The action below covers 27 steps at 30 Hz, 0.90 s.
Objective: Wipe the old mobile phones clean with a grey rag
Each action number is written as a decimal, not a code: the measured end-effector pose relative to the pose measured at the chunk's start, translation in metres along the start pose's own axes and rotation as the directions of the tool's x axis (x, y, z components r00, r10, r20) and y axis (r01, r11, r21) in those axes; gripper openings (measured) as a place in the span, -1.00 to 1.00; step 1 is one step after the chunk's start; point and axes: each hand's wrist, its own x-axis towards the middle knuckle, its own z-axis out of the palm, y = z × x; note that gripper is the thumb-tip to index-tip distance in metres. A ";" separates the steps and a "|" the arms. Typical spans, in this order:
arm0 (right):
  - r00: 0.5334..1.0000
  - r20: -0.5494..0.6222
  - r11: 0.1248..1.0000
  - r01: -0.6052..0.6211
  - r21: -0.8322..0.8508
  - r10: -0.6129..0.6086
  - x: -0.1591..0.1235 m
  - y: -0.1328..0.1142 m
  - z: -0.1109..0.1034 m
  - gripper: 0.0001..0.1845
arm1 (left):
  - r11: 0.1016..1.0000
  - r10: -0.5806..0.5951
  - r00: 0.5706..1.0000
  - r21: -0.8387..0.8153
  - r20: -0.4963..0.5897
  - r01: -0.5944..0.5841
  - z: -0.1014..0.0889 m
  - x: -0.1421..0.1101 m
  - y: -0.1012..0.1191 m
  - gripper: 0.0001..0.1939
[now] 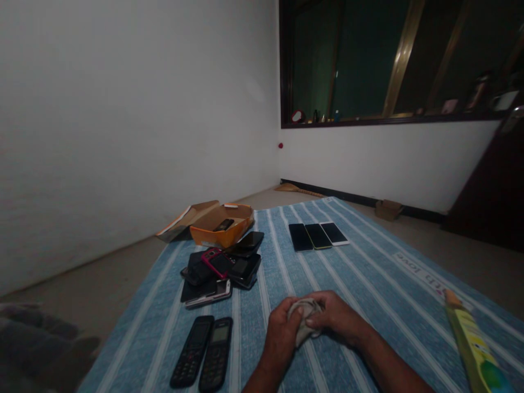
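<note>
Cloth (305, 323) in hands, mid-bed

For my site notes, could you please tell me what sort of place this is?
Probably a room in a home: a striped cloth bears a pile of phones, small items line the window sill, and a broom seems to lie by the wall.

Plain white wall (139, 109); dark-framed window (360, 60); dim light.
</note>
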 end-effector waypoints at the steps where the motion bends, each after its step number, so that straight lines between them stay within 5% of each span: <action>1: 1.000 -0.016 1.000 -0.006 0.005 0.006 0.000 0.000 0.000 -0.60 | 1.000 -0.005 1.000 -0.026 -0.006 0.005 0.000 0.001 -0.001 -0.71; 9: 0.994 -0.108 0.996 0.016 0.093 -0.006 0.003 0.004 -0.004 -0.67 | 0.996 -0.042 0.985 -0.088 -0.167 0.028 -0.001 0.005 -0.008 -0.45; 15: 0.999 -0.039 0.977 0.019 0.212 -0.011 0.001 0.003 -0.001 -0.64 | 0.991 -0.100 0.992 -0.098 -0.072 0.092 -0.005 0.006 -0.006 -0.58; 27: 0.997 -0.049 0.962 0.069 0.265 -0.058 0.001 -0.002 0.006 -0.55 | 0.988 -0.050 0.987 -0.152 -0.154 0.027 -0.003 0.003 0.003 -0.67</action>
